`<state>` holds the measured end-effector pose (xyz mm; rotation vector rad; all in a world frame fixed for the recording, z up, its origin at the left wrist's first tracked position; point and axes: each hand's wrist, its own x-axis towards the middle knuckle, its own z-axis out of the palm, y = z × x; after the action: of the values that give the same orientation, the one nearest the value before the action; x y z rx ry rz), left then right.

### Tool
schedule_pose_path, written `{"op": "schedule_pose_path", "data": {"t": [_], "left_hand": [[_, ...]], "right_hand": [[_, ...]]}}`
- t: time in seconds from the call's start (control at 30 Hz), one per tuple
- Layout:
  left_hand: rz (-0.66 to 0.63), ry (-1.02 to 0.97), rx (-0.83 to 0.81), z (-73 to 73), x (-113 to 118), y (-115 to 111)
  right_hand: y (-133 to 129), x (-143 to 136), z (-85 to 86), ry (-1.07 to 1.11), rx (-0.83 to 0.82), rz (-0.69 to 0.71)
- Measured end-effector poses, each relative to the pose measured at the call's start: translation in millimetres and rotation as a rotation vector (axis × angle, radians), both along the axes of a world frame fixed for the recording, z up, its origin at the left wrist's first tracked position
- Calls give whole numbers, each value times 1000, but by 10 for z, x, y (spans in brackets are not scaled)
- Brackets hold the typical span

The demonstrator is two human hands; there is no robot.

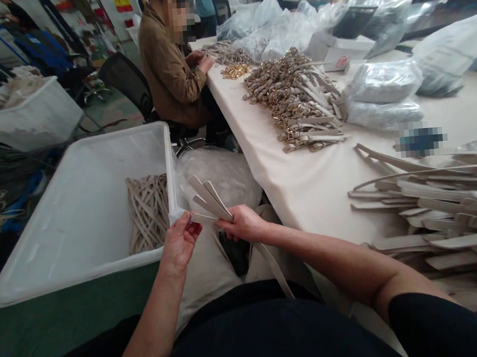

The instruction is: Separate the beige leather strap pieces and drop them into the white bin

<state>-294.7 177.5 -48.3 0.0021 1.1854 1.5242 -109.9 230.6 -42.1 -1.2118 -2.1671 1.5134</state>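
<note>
Several flat beige straps (212,196) fan out from my right hand (242,223), whose fingers are wrapped round them above my lap. The lower length of a strap (275,266) hangs down from that hand toward my body. My left hand (182,239) pinches the end of one strap (202,217), set apart from the others, beside the corner of a white bin (171,192). Inside that bin lies a heap of similar beige straps (148,213).
On the cloth-covered table (293,190), loose straps (443,212) pile up at right, with buckled straps (294,97) farther back. Plastic-wrapped packs (384,93) stand behind. A seated co-worker (176,68) handles small pieces at the table's far left edge. A clear plastic bag (221,171) lies below.
</note>
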Motion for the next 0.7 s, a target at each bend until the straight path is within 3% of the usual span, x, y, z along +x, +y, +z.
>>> {"op": "schedule_pose_path", "data": {"t": [0.33, 0.7], "left_hand": [[9, -11, -24, -101, -57, 22], [-79, -14, -34, -132, 71, -36]], "right_hand": [[-49, -19, 56, -228, 333, 50], [-9, -25, 66, -269, 328, 35]]}}
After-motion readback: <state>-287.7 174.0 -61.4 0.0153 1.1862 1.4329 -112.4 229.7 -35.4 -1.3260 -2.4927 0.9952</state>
